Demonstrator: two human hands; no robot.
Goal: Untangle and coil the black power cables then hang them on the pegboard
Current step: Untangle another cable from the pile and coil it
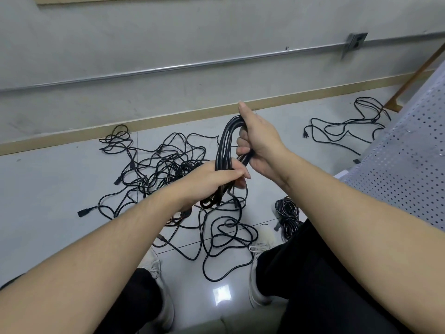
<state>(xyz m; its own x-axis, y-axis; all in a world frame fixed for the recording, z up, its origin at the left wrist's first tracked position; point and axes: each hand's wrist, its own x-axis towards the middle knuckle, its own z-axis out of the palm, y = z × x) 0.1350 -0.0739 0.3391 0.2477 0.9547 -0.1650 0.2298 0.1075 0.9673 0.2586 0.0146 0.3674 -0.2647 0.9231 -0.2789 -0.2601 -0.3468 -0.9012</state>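
A bundle of black power cable loops [225, 145] stands upright between my hands, above the floor. My left hand [212, 182] grips the bundle around its lower middle, fingers curled round the strands. My right hand [257, 141] holds the top bend of the loops and a strand end near my left fingers. A big tangle of black cables [156, 169] lies on the floor behind, with loose loops [226, 242] trailing toward my feet. A white perforated pegboard [409, 165] leans at the right.
A coiled black cable [287, 213] lies by my right knee. Another loose cable [349, 126] sprawls at the far right near the wall. A metal conduit [192, 66] and a socket box [354, 43] run along the grey wall. My white shoes [261, 239] stand on the floor.
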